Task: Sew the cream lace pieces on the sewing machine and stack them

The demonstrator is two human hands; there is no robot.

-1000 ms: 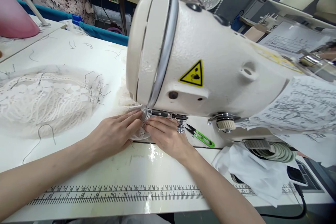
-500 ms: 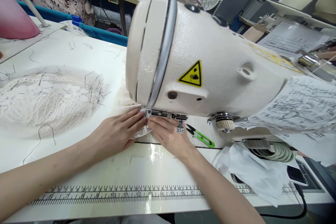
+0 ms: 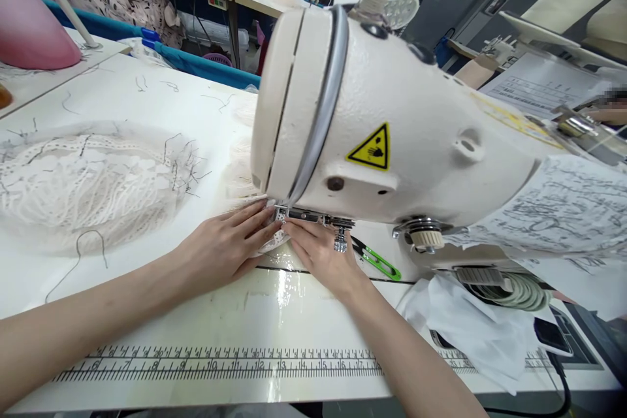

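My left hand (image 3: 230,241) lies flat with fingers stretched, the fingertips resting on white lace fabric (image 3: 280,240) beside the presser foot of a cream sewing machine (image 3: 308,104). From the other side my right hand (image 3: 326,256) reaches under the machine head, its fingers extended and touching the lace edge. Part of that hand is behind the metal attachment and screw (image 3: 339,238). The hands and the foot hide much of the fabric. Just right of my right hand lie green-handled thread snips (image 3: 385,266).
A heap of lace and mesh (image 3: 98,189) with loose dark threads lies on the left. A ruler strip (image 3: 235,364) runs along the front edge. White cloth (image 3: 470,320), a coiled pale-green band (image 3: 524,294) and a dark device (image 3: 552,334) are at right. A pink object (image 3: 34,26) stands upper left.
The view has shifted slightly, so the machine appears farther right and lower. Both hands stay flat at the presser foot, with little visible movement of the lace.
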